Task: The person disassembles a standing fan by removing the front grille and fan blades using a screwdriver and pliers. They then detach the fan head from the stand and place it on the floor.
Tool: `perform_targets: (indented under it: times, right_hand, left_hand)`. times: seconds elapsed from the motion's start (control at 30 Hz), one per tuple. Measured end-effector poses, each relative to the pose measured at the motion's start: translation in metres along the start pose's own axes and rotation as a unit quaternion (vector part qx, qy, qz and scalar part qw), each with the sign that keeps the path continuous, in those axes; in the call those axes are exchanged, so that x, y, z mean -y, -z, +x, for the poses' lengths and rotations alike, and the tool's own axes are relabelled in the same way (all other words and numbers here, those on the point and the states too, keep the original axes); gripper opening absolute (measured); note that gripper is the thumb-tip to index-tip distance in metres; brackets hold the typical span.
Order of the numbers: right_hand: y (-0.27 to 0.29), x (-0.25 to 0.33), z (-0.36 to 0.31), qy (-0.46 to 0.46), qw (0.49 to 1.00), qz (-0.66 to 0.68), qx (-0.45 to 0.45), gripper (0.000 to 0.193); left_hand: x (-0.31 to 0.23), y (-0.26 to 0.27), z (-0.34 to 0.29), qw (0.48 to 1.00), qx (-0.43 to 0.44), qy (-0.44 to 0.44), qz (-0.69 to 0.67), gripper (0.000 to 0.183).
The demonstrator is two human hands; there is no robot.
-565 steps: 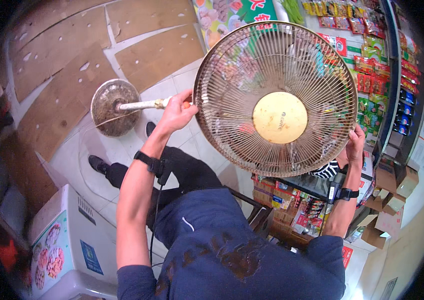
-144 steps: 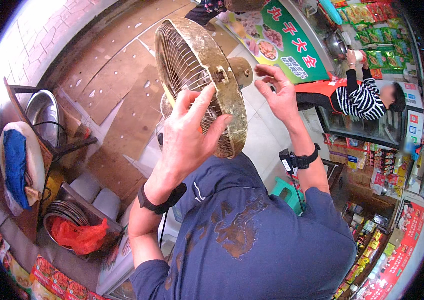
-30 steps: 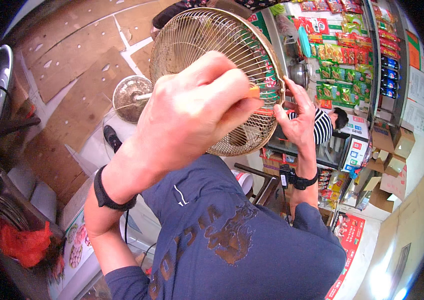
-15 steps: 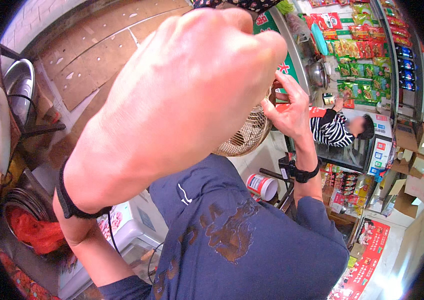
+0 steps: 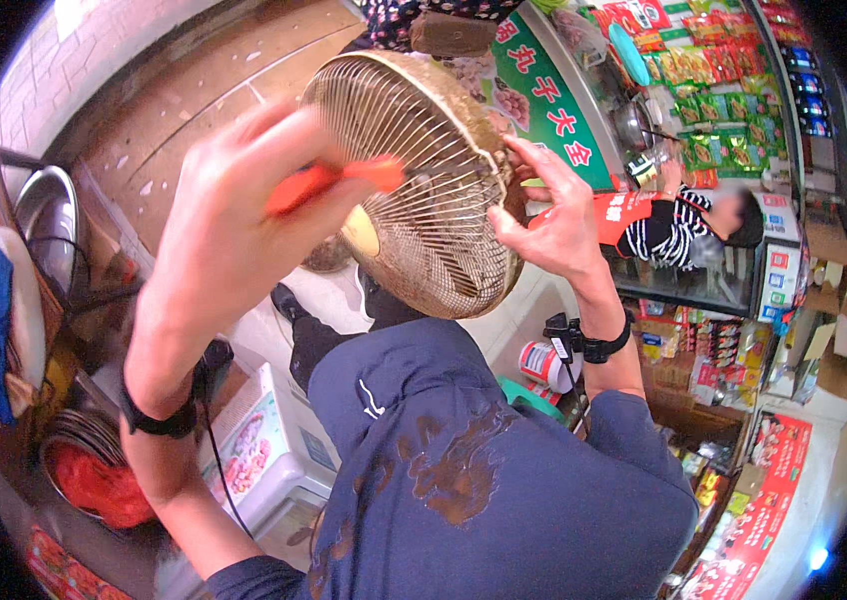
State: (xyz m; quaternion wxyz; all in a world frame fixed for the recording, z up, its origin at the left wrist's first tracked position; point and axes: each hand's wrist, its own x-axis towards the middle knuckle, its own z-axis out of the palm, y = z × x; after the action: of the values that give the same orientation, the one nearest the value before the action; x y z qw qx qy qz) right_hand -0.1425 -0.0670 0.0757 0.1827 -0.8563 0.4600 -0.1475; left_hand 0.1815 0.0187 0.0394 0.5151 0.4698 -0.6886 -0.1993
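A dusty electric fan with a round wire cage is tilted in front of me, its cream-coloured centre showing at the near side. My right hand pinches the cage rim at the right, thumb on the near side and fingers behind. Left of the cage, my left hand is closed around a small orange-red tool handle that lies across the front of the wires. Motion blurs that hand, and I cannot make out the tool's working end or whether it touches the cage.
A white appliance stands low at the left, near a pot with a red bag. Behind it is a metal basin. At the right, a person in a striped top is at a glass counter, below hanging snack packets. A white tub sits nearby.
My left hand has pulled back from close to the camera, down and left, revealing the fan cage and the orange-red handle. My right hand still grips the rim.
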Motion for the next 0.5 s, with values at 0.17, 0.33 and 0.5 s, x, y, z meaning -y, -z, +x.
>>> perform_targets:
  times: [0.17,0.33,0.5]
  right_hand:
    - [-0.010,0.007,0.000,0.016,1.000,0.019,0.006,0.089]
    - [-0.019,0.010,0.004,0.055,0.998,0.009,-0.007,0.087]
    - [-0.024,0.010,0.009,0.098,0.994,0.014,-0.043,0.087]
  left_hand:
    - [0.043,-0.025,-0.060,0.996,-0.010,0.091,-0.016,0.023]
    - [0.060,-0.048,-0.090,0.987,0.071,0.139,-0.038,0.022]
    - [0.073,-0.077,-0.095,0.990,0.054,0.126,-0.033,0.023]
